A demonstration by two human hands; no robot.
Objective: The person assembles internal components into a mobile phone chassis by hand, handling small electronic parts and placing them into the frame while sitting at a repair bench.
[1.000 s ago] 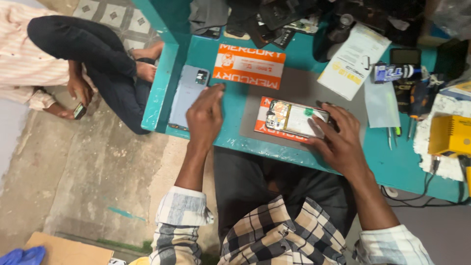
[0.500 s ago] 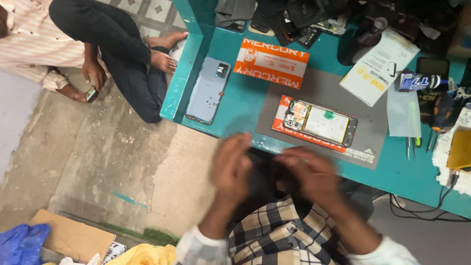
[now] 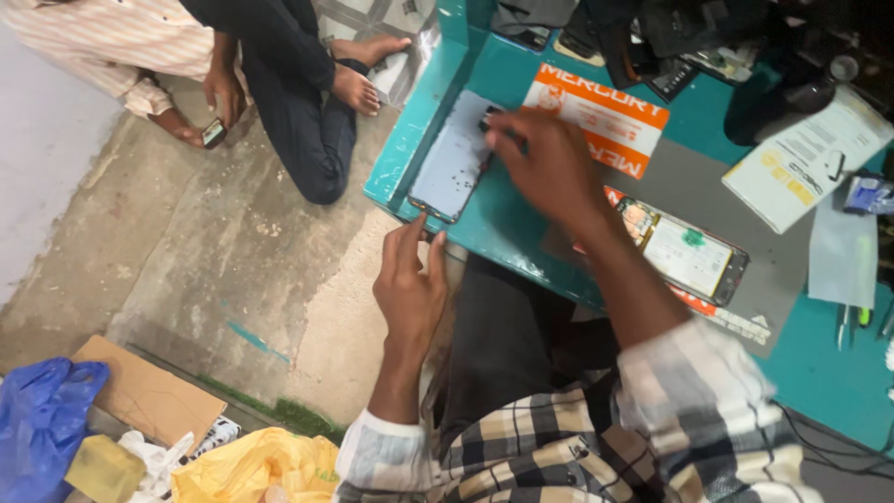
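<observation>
A light-blue phone back cover (image 3: 449, 163) lies near the left edge of the teal table (image 3: 521, 233). My right hand (image 3: 549, 163) reaches across to the cover's far end, its fingers curled on that end. My left hand (image 3: 410, 279) comes up from below, and two straight fingertips touch the cover's near corner. An opened phone (image 3: 684, 253), with its insides showing, rests on a grey mat (image 3: 689, 186) to the right of my right arm. It is untouched. An orange-and-white box (image 3: 596, 116) sits just beyond my right hand.
Another person sits on the floor at the upper left, a hand (image 3: 219, 98) holding a small phone. Papers (image 3: 805, 154), pens (image 3: 852, 321) and dark clutter fill the table's right and far side. A blue bag (image 3: 42, 419), cardboard (image 3: 149, 396) and a yellow bag (image 3: 261, 466) lie on the floor.
Both hands have come up from my lap. The right hand went to the blue back cover's far end and the left to its near corner. The camera view shifted left.
</observation>
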